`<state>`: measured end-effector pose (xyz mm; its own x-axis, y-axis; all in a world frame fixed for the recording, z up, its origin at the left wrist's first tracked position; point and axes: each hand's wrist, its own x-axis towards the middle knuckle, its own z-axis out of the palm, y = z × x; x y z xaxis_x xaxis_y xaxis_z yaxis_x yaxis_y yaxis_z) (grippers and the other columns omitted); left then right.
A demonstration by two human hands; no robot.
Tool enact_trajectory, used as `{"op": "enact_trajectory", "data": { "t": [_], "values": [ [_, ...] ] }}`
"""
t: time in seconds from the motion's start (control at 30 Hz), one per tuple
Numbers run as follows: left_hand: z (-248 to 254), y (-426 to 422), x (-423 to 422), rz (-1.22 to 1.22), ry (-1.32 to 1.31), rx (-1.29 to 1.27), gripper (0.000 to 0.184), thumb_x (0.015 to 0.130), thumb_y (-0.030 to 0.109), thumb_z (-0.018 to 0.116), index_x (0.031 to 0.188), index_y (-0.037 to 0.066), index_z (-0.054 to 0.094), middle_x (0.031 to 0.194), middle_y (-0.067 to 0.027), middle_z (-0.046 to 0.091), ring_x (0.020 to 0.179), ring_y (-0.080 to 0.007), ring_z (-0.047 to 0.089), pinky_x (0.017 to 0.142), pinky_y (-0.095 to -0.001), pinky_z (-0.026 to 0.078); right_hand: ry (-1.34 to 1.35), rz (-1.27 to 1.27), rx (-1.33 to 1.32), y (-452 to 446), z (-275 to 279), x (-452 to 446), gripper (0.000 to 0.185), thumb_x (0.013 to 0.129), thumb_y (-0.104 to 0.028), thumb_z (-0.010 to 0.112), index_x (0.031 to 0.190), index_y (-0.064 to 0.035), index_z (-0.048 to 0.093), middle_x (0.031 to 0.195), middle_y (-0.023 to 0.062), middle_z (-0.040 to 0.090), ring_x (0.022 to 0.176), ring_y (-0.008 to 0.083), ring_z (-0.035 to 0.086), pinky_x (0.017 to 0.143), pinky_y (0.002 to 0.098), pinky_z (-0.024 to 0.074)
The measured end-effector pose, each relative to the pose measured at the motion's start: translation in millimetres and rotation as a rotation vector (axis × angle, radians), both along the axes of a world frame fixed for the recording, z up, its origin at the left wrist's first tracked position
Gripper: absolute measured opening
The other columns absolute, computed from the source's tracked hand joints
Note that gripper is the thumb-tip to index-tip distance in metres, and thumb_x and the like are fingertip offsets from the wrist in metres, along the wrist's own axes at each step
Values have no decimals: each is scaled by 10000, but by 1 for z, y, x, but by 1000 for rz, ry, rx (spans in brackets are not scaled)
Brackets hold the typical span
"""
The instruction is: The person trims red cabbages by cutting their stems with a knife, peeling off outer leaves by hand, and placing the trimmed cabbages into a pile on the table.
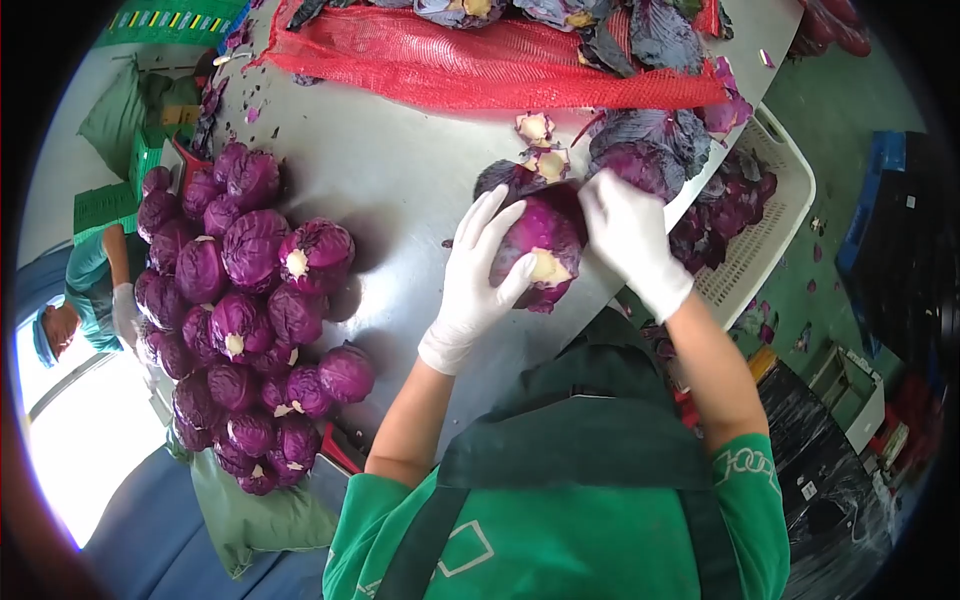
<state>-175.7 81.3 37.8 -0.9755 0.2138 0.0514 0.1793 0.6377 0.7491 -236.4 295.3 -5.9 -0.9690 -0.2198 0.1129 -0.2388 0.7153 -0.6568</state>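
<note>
A red cabbage (pixel 545 240) with a pale cut stem end rests on the metal table in front of me. My left hand (pixel 480 270), white-gloved, is wrapped round its left side, thumb near the stem. At the cabbage's upper right, my gloved right hand (pixel 632 235) has its fingers closed on a dark outer cabbage leaf (pixel 570 207); the fingertips are partly hidden. Just beyond lie pale cut stem pieces (pixel 547 163) and another cabbage with loose dark leaves (pixel 645 165).
Peeled red cabbages (pixel 240 250) are heaped on the table's left side. A red mesh bag (pixel 480 60) with untrimmed cabbages lies across the far side. A white crate (pixel 775 215) of leaves stands beyond the right edge. Another person (pixel 100 285) is at far left.
</note>
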Motion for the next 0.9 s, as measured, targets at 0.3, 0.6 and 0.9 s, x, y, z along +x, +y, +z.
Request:
{"op": "enact_trajectory", "data": {
  "t": [0.3,0.6,0.9],
  "values": [
    [-18,-29,53,456,-271,319,719,836,182,744,1430,12,376,1270,-154,405,1250,-292,434,1107,-417,355,26,-217,167,52,8,-91,574,907,-516,640,1264,-69,590,1169,167,671,1007,344,676,855,454,528],
    [-24,-1,46,497,-334,823,820,810,168,822,1390,65,251,1368,-155,407,1286,-252,450,1097,-396,403,53,208,-92,-12,33,66,526,946,-203,624,1450,-119,502,801,101,677,648,254,666,579,369,524],
    [-19,-13,23,265,-303,673,877,803,191,834,1463,61,271,1440,-160,402,1338,-235,429,1120,-371,378,117,451,152,-8,35,47,690,934,-304,613,1526,-60,356,687,72,599,549,233,615,511,369,497]
  ]
}}
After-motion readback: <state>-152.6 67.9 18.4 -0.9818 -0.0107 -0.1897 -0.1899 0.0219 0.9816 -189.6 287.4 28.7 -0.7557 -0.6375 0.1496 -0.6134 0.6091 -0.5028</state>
